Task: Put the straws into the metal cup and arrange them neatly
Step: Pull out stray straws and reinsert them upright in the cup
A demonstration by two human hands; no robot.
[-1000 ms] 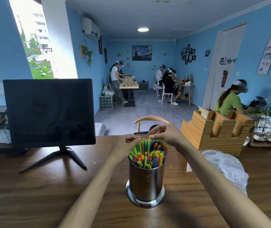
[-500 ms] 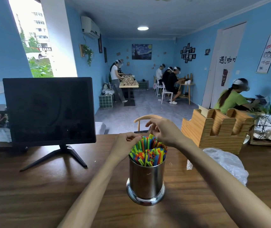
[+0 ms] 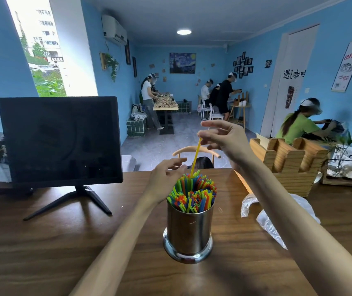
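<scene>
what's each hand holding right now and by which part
The right hand pinches a yellow straw by its top end. The left hand holds nothing.

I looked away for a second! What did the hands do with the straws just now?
The right hand rose from the bundle, pinching one yellow straw and drawing it partly up out of the metal cup. The left hand opened beside the other straws. The cup, monitor and plastic bag stayed put.

A shiny metal cup [image 3: 189, 231] full of colorful straws [image 3: 193, 194] stands on the brown surface [image 3: 42, 242]. The right hand [image 3: 227, 138] pinches a yellow straw [image 3: 195, 158] pulled up above the others. The left hand [image 3: 166, 178], fingers loose, is beside the bunch.
</scene>
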